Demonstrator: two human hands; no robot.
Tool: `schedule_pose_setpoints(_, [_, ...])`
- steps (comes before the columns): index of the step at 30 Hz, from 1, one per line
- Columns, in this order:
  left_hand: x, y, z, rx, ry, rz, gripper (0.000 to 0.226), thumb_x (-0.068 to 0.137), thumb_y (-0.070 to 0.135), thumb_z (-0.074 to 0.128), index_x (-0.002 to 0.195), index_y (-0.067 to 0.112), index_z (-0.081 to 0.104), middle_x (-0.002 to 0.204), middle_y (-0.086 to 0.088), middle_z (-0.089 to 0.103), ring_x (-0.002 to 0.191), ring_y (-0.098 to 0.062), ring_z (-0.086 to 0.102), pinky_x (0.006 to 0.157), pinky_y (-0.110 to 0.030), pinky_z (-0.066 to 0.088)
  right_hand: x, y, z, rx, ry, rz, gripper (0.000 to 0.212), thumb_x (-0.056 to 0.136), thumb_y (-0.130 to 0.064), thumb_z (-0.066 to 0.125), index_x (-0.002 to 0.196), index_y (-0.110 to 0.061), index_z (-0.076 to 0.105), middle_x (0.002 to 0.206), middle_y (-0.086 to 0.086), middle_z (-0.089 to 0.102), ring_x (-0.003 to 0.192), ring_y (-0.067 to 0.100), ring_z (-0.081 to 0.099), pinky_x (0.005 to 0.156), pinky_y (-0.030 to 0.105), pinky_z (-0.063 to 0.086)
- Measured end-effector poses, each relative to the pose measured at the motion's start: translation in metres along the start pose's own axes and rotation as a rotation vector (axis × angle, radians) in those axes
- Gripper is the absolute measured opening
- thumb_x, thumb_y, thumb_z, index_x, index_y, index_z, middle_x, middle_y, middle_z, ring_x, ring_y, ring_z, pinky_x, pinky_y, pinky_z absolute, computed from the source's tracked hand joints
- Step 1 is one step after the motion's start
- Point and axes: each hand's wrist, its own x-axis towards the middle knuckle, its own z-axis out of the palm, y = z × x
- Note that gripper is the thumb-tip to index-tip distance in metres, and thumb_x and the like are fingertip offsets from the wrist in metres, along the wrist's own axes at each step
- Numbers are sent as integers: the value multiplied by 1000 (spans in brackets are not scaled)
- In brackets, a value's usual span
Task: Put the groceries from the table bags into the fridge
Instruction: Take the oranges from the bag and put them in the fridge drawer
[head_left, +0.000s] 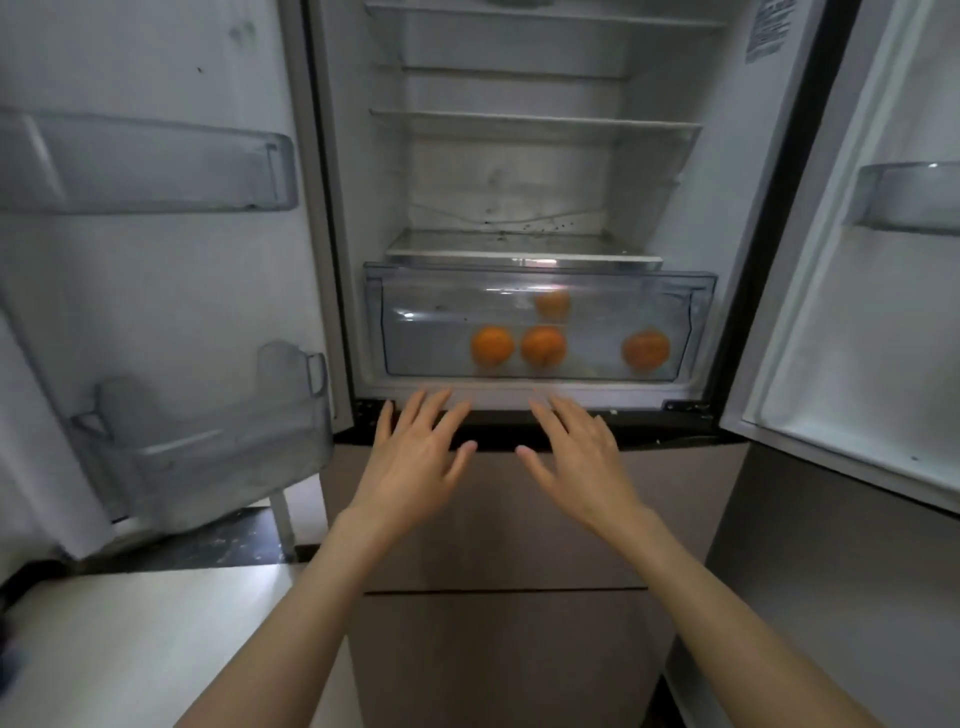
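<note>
Both spread flat, holding nothing: left hand (415, 457) and right hand (579, 457), side by side at 6 o'clock below the fridge (519, 171) crisper drawer (540, 283), four oranges (492, 345) inside.

Clear crisper drawer (540, 283) at my fridge's base carries four oranges (492, 345), three along its front, one behind; glass shelf (519, 244) above shows dark specks.
</note>
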Motion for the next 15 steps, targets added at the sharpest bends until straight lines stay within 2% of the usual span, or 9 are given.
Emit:
schedule_pose_setpoints(3, [-61,4,8,-11,-72,-116,55,95,49,26,146,30,20,156,1,15,145,-19,5,116,-45,3,-44,-11,15,77,-117,-33,60,96,-45,37,148,-26,14,158,1,10,145,17,5,119,41,4])
schedule_pose_setpoints(6, [-132,10,11,-10,-154,-224,76,78,59,2,145,31,23,155,1,19,145,-20,8,115,-45,6,-95,-28,27,101,-229,-90,60,96,-46,35,149,-27,12,158,0,7,146,16,3,119,39,2])
schedule_pose_setpoints(9, [-202,12,7,-26,-185,-348,80,75,61,1,144,30,27,154,0,23,144,-22,13,115,-44,11,-143,-53,41,123,-306,-154,60,97,-45,34,149,-27,12,158,-1,8,146,16,4,118,40,3])
schedule_pose_setpoints(15, [-316,-6,-19,-8,-232,-592,84,72,64,-4,144,31,25,155,2,20,145,-21,10,115,-45,11,-203,-125,67,185,-466,-297,58,97,-42,35,149,-27,12,158,0,7,146,16,4,118,40,1])
